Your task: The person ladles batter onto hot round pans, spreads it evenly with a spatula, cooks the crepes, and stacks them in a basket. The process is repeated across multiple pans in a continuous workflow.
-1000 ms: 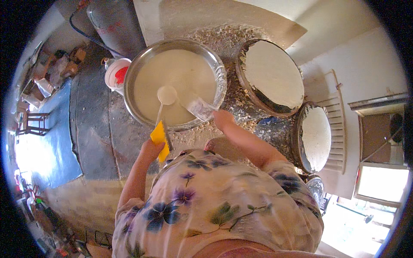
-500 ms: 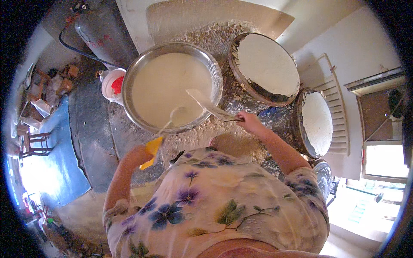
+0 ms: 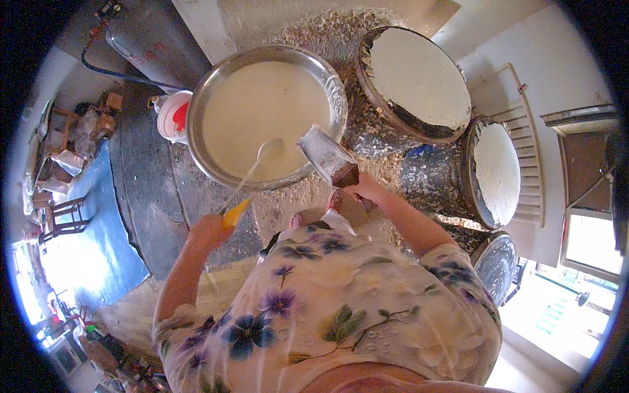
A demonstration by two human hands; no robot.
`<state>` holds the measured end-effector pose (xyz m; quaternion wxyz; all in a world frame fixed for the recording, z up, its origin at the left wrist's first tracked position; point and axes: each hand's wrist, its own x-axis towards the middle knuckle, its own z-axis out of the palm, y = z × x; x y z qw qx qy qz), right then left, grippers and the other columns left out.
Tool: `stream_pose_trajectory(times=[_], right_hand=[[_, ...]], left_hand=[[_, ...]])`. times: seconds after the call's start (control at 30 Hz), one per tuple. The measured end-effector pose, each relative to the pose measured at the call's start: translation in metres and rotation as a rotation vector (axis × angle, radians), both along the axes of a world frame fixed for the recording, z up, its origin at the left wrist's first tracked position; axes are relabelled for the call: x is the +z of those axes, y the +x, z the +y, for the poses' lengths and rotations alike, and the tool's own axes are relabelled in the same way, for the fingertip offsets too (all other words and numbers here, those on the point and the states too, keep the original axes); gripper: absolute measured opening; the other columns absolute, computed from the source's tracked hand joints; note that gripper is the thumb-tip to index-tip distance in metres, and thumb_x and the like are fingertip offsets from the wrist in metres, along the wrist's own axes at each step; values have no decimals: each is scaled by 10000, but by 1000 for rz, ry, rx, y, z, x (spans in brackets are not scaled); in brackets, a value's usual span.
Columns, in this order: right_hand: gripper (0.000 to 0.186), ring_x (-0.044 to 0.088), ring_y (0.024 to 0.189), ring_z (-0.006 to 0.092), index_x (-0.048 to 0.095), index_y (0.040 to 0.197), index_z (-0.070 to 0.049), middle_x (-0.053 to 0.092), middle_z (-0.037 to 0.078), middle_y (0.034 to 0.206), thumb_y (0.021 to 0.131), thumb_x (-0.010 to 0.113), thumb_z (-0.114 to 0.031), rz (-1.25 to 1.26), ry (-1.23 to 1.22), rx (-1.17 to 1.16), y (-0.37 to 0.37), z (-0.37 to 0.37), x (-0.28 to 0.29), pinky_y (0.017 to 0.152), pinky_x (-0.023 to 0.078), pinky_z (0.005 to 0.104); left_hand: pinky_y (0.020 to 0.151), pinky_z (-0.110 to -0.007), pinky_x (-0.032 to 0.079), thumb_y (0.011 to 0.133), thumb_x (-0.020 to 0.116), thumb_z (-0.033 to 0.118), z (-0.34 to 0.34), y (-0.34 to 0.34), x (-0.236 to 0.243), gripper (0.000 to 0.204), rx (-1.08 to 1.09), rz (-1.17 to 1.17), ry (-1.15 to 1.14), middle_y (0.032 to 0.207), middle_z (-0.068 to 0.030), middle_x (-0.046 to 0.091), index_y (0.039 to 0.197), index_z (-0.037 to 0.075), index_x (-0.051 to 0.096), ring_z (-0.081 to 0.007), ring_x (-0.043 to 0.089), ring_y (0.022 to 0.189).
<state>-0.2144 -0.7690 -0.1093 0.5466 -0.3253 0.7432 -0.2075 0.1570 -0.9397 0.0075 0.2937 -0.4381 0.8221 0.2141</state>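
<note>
My left hand (image 3: 208,230) is closed around the thin handle of a long spoon (image 3: 270,150) and a yellow scraper (image 3: 237,213). The spoon's pale-coated bowl is over the pale liquid batter (image 3: 262,111) in a wide metal basin (image 3: 200,154). In my right hand (image 3: 367,188) is a broad, flat spreader (image 3: 327,154), smeared with pale batter and brown at its lower end. It tilts up over the basin's near right rim. My right fingers wrap its handle, which they partly hide.
Two round griddles, one farther (image 3: 419,82) and one nearer (image 3: 498,173), carry white layers on the right. A dark round pan (image 3: 496,267) sits nearer me. Left of the basin are a white bucket (image 3: 171,114) and a grey cylinder (image 3: 157,42) with a hose.
The spreader has turned from edge-on to showing its broad face, drawn back with my right hand toward me. My left hand's scraper has rotated. The whole view has shifted slightly.
</note>
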Motion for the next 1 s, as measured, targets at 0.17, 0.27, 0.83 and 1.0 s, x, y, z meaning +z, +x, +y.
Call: stream_pose_trajectory(times=[0.17,0.27,0.83,1.0], right_hand=[[147,462,370,132,520,612,-32,498,49,476,677,624,-112,11,-136,-43,-8,-23,-57,349,362,266],[149,460,369,136,521,612,-35,496,52,477,675,625,-123,-41,-51,-61,-8,-30,-73,350,361,275],[169,504,430,133,540,631,-11,536,75,523,719,608,-138,-412,-28,-165,36,25,-53,426,418,282],[212,530,420,130,531,645,0,531,60,483,706,642,-170,-59,-187,-183,50,30,-49,415,435,277]], left_hand=[[644,-387,469,719,576,355,9,-16,-65,349,-35,189,131,756,-171,595,799,17,605,-308,588,709],[663,-350,459,742,570,344,9,-11,-85,335,261,578,495,794,-121,596,877,38,582,-252,580,740],[750,-318,437,799,533,208,42,-32,-103,269,872,980,818,940,-86,559,1006,37,512,-193,524,859],[791,-317,425,795,516,156,16,-21,-85,261,491,773,484,991,-95,547,1037,57,517,-187,513,921]])
